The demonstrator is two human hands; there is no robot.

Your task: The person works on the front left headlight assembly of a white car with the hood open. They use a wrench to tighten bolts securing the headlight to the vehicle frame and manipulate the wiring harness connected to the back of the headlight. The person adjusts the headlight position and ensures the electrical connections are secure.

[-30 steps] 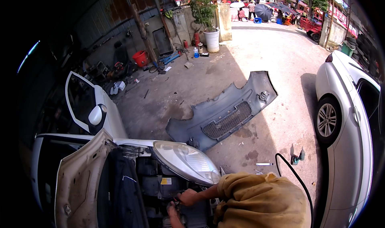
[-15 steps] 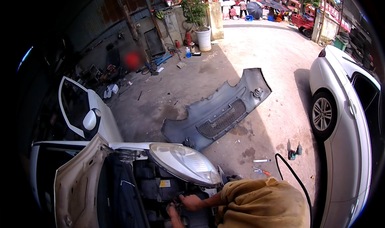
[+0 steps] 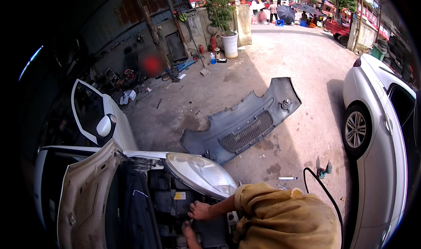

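Note:
Both hands are inside the open engine bay of a white car. My right hand [image 3: 200, 210] comes in from the right, below a rolled mustard sleeve [image 3: 280, 218]. Its fingers curl down at the edge of a dark plastic engine part [image 3: 177, 207] with a yellow label [image 3: 180, 195]. Just below it, my left hand [image 3: 190, 234] reaches up from the lower edge, fingers bent around something small and dark among the engine parts. What either hand grips is too small and shaded to name. A large headlight [image 3: 201, 172] lies beyond my right hand.
The raised bonnet [image 3: 90, 190] stands at left, beside an open car door [image 3: 116, 122]. A removed grey bumper [image 3: 247, 122] lies on the ground ahead. A black hose [image 3: 326, 192] curves at right, near a green power drill [image 3: 324, 171]. Another silver-white car [image 3: 379, 161] stands far right.
My right hand has moved up and left, away from my left hand, which stays almost in place. The whole view has shifted slightly, and my sleeve now covers more of the ground tools.

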